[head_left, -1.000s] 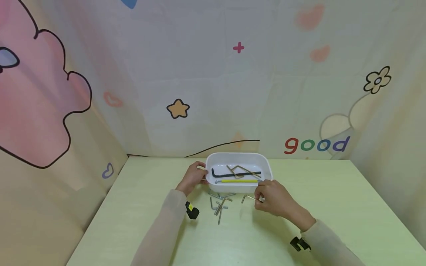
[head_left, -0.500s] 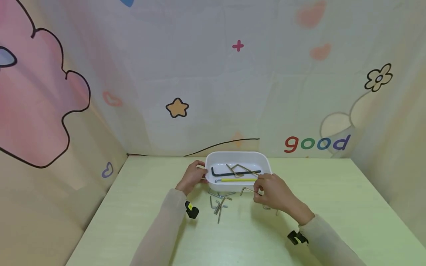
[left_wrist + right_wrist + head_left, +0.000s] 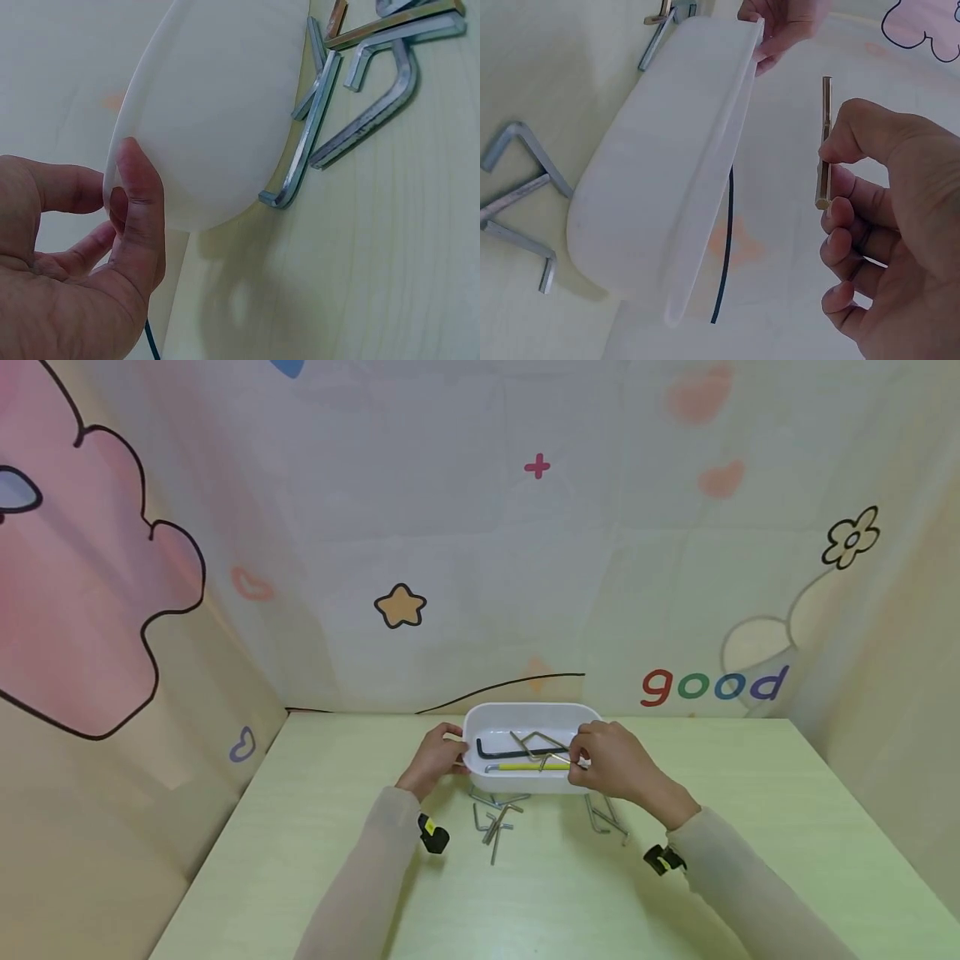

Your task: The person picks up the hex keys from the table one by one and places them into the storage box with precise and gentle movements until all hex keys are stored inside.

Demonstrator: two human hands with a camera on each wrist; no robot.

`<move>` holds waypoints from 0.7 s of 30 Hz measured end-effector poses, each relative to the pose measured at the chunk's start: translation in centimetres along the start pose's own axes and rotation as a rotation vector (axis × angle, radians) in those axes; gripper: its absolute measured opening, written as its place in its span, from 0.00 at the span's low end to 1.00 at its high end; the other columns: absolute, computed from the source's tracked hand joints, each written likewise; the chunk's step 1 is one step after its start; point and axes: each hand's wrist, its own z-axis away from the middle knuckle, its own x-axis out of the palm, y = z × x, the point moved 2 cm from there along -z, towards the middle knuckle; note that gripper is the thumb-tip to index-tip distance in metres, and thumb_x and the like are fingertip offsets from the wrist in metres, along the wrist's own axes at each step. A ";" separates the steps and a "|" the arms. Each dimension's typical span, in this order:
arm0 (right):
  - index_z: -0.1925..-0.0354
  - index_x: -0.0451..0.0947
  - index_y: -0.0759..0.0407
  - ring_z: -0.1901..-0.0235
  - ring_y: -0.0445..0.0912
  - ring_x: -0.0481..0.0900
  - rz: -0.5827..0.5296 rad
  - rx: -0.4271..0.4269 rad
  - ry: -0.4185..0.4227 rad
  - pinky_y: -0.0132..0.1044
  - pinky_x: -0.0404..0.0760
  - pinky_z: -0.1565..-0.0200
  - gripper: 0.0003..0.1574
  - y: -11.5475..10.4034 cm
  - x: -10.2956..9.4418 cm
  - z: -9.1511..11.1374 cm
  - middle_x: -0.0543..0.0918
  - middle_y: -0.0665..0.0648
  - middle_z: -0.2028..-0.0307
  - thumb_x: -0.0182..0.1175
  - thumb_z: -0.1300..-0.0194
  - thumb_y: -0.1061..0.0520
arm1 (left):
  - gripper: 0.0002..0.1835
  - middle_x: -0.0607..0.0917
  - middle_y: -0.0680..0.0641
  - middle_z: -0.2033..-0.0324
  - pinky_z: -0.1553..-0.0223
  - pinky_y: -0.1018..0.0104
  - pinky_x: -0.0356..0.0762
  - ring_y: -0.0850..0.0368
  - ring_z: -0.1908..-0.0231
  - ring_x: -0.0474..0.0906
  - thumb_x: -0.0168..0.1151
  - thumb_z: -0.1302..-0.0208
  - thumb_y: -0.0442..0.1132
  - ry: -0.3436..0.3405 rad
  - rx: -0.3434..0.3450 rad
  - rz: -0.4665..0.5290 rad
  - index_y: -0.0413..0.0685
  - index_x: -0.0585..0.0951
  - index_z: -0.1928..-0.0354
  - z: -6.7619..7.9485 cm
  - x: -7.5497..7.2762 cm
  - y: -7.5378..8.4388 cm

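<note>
My left hand [image 3: 433, 762] pinches the left end of a white plastic tray [image 3: 525, 785], thumb and fingers on its rim in the left wrist view. My right hand [image 3: 618, 764] pinches a brass-coloured hex key [image 3: 826, 101] between thumb and forefinger, and its bent end overlaps the tray's right half in the head view. Inside the tray lie a long black hex key [image 3: 495, 756], one with a yellow sleeve [image 3: 517, 767] and brass-coloured ones [image 3: 553, 742]. The right hand covers the tray's front right corner.
Several silver and brass-coloured hex keys [image 3: 367, 127] lie heaped on the table [image 3: 337, 835] in front of the tray's left half. Several silver ones [image 3: 514, 196] lie by its right half. A printed curtain [image 3: 465, 543] hangs behind the table.
My right hand has lifted the brass-coloured hex key from in front of the tray up over its front edge. Silver hex keys behind that hand have come into view. My left hand stays.
</note>
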 end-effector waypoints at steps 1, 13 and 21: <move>0.79 0.81 0.51 0.76 0.39 0.67 0.005 -0.001 0.002 0.39 0.72 0.66 0.03 0.0 0.0 -0.2 0.76 0.46 0.80 0.66 0.53 0.58 | 0.19 0.82 0.37 0.58 0.69 0.70 0.85 0.55 0.67 0.81 0.54 0.31 0.33 -0.002 -0.001 -0.004 0.38 0.70 0.40 0.0 0.0 0.0; 0.78 0.79 0.48 0.72 0.41 0.71 0.038 -0.003 0.041 0.53 0.69 0.52 0.05 -0.1 0.0 -1.9 0.76 0.45 0.79 0.66 0.49 0.55 | 0.18 0.82 0.39 0.62 0.70 0.70 0.84 0.56 0.69 0.80 0.54 0.32 0.33 -0.003 0.006 0.001 0.38 0.70 0.41 -0.3 -0.1 -0.2; 0.78 0.79 0.49 0.72 0.42 0.69 0.038 -0.003 0.056 0.44 0.66 0.60 0.05 0.0 0.6 -3.5 0.75 0.47 0.79 0.65 0.50 0.54 | 0.18 0.82 0.38 0.61 0.70 0.70 0.84 0.55 0.68 0.80 0.54 0.31 0.33 -0.002 0.007 0.002 0.38 0.70 0.41 -0.4 -0.2 -0.3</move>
